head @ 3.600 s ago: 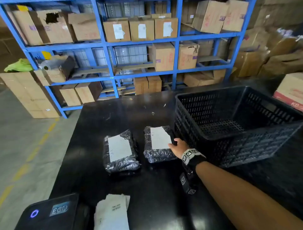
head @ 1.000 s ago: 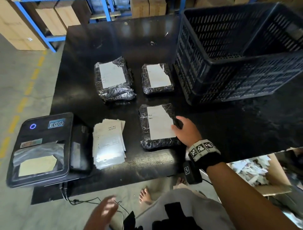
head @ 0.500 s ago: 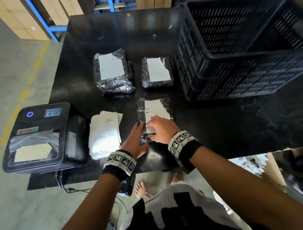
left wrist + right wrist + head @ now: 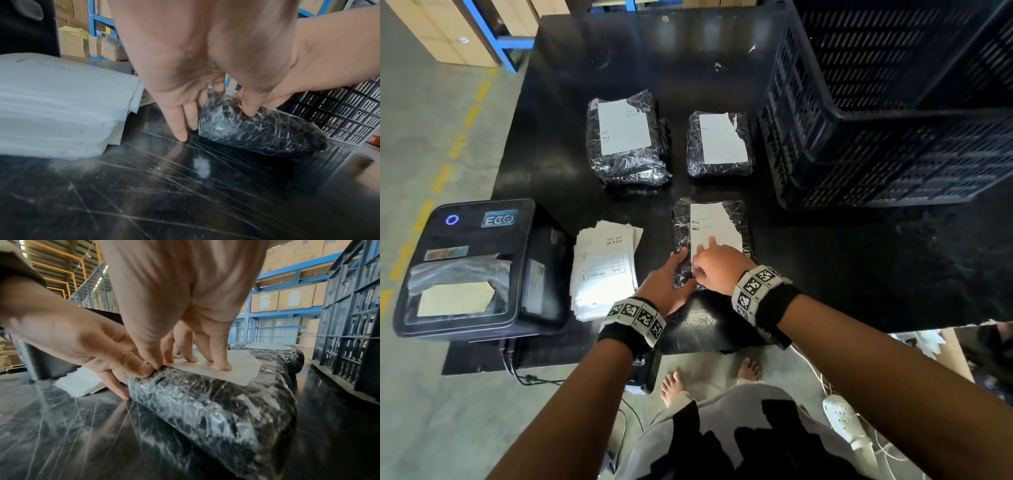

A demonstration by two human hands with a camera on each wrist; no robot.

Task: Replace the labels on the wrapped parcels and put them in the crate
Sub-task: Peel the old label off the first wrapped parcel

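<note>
Three black parcels in clear wrap lie on the black table [image 4: 842, 274], each with a white label. Two lie farther back, the far-left parcel [image 4: 626, 137] and the far-right parcel [image 4: 719, 144]. Both hands are on the near parcel [image 4: 712, 236] [image 4: 257, 129] [image 4: 205, 402]. My left hand [image 4: 667, 277] [image 4: 216, 123] holds its near-left corner, thumb on top and fingers down the side. My right hand [image 4: 715, 270] [image 4: 185, 360] rests its fingertips on the label [image 4: 714, 226] [image 4: 226, 368], with thumb and forefinger pinching the label's near-left corner. The black slotted crate [image 4: 893, 120] stands at the back right.
A stack of white printed labels [image 4: 604, 267] [image 4: 61, 105] lies just left of the near parcel. A black label printer [image 4: 472, 267] sits at the table's left end. Blue racking with cardboard boxes [image 4: 287, 300] stands behind. Bare feet and cables are below the table's front edge.
My left hand came up from below the table edge onto the near parcel's left corner. My right hand shifted from the parcel's right edge to the label's near-left corner.
</note>
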